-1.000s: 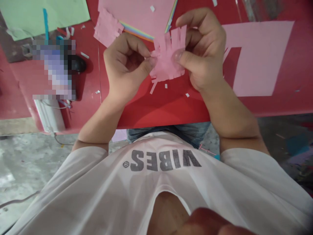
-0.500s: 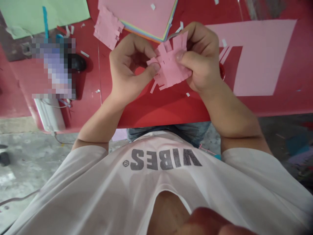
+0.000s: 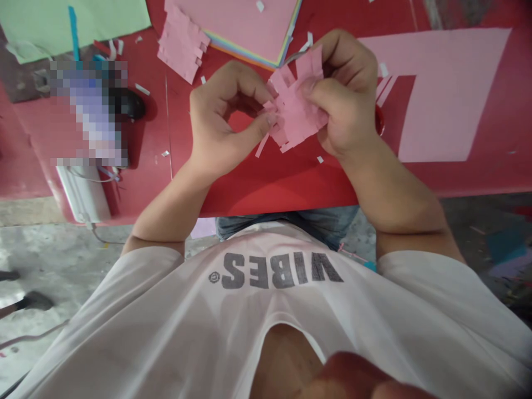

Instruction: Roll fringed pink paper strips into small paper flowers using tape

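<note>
Both hands hold a small piece of woven pink paper strips just above the red table. My left hand pinches its left edge between thumb and curled fingers. My right hand grips its right side, thumb on top and fingers wrapped behind. Loose strip ends stick out along the top and bottom edges of the piece.
A second woven pink piece lies at the upper left. A stack of coloured paper sheets is behind the hands, a green sheet far left, a cut pink sheet on the right. Small paper scraps dot the table. A black object sits left.
Both hands have shifted slightly down and right with the woven piece, which has turned a little and is now more bunched between the fingers.
</note>
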Available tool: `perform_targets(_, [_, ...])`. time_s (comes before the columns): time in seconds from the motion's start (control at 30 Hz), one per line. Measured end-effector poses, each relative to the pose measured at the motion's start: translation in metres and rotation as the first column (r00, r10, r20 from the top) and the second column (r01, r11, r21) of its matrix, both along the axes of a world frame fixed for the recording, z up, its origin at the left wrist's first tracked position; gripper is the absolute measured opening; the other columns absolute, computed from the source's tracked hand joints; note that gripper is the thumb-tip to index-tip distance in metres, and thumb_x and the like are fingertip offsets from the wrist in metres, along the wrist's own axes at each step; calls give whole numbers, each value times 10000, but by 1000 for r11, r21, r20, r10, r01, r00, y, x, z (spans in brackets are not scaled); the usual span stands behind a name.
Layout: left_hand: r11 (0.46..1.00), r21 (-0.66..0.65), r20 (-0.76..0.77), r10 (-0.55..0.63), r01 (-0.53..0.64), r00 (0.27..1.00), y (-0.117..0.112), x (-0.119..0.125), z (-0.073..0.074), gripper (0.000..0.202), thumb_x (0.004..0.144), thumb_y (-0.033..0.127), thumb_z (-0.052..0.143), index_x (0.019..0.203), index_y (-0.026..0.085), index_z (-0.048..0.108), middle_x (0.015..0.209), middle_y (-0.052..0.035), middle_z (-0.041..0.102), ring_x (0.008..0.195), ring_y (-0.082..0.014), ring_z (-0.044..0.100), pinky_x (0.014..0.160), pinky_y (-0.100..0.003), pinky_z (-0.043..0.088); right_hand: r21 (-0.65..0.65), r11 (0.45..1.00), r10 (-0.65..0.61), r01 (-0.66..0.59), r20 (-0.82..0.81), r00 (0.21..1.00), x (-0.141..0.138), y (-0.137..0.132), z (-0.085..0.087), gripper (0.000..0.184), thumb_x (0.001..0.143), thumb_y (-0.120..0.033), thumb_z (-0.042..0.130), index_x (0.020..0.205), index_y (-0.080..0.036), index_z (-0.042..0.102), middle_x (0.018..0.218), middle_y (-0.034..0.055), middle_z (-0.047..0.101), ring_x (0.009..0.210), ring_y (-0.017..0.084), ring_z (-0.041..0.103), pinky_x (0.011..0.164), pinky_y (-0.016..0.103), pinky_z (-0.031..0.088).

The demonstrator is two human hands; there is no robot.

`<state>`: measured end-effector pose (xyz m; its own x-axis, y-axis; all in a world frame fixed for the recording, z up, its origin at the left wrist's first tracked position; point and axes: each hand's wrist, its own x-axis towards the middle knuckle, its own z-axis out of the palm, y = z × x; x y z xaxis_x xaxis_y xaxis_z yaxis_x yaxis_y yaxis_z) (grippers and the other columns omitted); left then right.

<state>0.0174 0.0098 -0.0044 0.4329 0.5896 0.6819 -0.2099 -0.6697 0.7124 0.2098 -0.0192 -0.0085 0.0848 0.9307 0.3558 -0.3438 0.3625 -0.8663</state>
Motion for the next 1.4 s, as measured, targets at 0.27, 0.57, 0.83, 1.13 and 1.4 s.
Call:
perform_targets(0.27, [982, -159, -69, 90, -100, 994, -5, 1, -4, 374, 778, 457, 884, 1038, 250, 712, 900, -21, 699, 692, -90, 583, 524, -253, 440, 19, 998, -56, 54, 99, 994, 0, -3, 3, 201, 721, -514, 684, 795, -342, 611, 731, 2, 487, 658, 212, 386, 615, 374, 304])
perform_targets(0.57, [960, -83, -41, 263, -266, 964, -12, 5, 5, 163, 888, 284, 771, 1018, 201, 717, 846, -29, 683, 673, -97, 618, 547, -220, 462, 3, 999, -48, 48, 37, 998, -1, -9, 18, 263, 733, -408, 785, 930, -283, 665, 851, -7, 553, 777, 182, 506, 727, 337, 427])
perform_targets(0.83, [950, -104, 35, 301, -296, 953, -11, 9, 7, 196, 896, 374, 767, 1048, 293, 674, 899, -17, 686, 626, -105, 578, 486, -236, 433, -164, 983, 99, -82, 98, 990, 2, -9, 6, 303, 650, -496, 888, 742, -304, 672, 758, -14, 560, 687, 182, 433, 639, 350, 366])
perform_targets(1.13, [861, 300, 60, 413, -411, 909, -2, 3, 11, 111, 894, 263, 741, 996, 234, 708, 1010, -35, 697, 930, -165, 662, 620, -277, 519, -185, 982, 49, -49, -2, 999, -1, -12, 6, 202, 735, -309, 853, 900, -280, 741, 839, -12, 644, 754, 185, 550, 702, 365, 443])
perform_targets(1.4, [715, 588, 32, 445, -378, 895, 1, -1, 9, 89, 954, 377, 687, 1004, 304, 694, 1078, 9, 762, 879, -198, 713, 688, -387, 558, -176, 983, 49, -49, -4, 999, 0, -10, 3, 183, 727, -373, 862, 858, -305, 755, 794, -29, 640, 695, 171, 522, 648, 353, 425])
